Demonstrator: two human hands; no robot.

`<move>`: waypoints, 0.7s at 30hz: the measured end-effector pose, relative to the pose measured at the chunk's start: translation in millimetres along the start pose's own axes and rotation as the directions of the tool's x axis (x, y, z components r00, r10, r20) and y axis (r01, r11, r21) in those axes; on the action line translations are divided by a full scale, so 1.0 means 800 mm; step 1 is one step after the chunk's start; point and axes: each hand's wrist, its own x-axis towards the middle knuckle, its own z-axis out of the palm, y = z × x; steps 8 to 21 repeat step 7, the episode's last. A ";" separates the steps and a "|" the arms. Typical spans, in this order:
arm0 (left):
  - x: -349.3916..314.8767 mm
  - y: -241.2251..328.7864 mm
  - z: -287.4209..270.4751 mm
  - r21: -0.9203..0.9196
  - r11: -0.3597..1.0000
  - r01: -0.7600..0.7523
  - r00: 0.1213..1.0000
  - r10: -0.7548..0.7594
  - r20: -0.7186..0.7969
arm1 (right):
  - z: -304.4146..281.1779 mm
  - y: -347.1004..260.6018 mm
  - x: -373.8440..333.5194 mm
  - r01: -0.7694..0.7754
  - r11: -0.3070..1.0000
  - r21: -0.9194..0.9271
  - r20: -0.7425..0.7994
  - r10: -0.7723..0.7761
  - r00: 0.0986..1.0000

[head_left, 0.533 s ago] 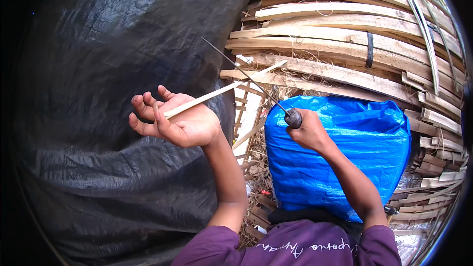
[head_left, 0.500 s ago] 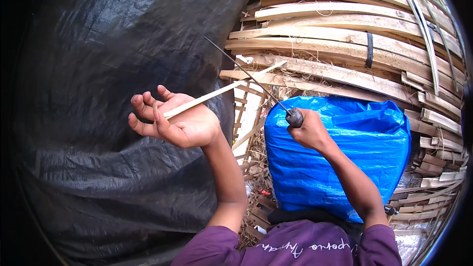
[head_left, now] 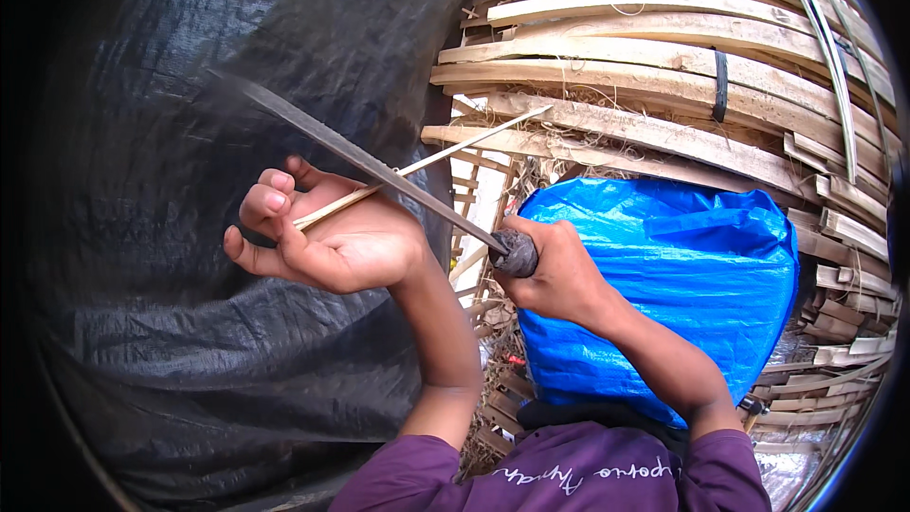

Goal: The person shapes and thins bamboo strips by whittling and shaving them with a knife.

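Note:
My left hand [head_left: 365, 242] is turned palm up, with a thin pale strip of bamboo [head_left: 464, 145] lying across the palm, pinched between thumb and fingers. The strip's far end reaches up and right toward the wooden slats. In a fist, my right hand [head_left: 564, 270] grips the dark, wrapped-looking handle of a long knife [head_left: 327, 137]. Its blade points up and left, crossing over the strip just beyond my left palm. Whether blade and strip touch, I cannot tell; the blade's tip is blurred.
Black plastic sheeting [head_left: 190, 341] covers the left side. A blue tarp bundle [head_left: 654, 294] sits beneath my right forearm. Long split wooden slats [head_left: 607, 71] are stacked at the far right, one with a black band [head_left: 720, 85]. Shorter pieces [head_left: 844, 280] lie along the right edge.
My right hand has moved left with the knife, and the blade has swung lower and left over the strip near my left palm. My left hand has shifted slightly, its fingers curling more.

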 end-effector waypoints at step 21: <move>0.000 0.006 -0.007 0.018 0.999 0.049 0.998 -0.050 0.023 | -0.013 0.059 -0.006 -0.076 0.994 -0.083 -0.075 0.070 0.995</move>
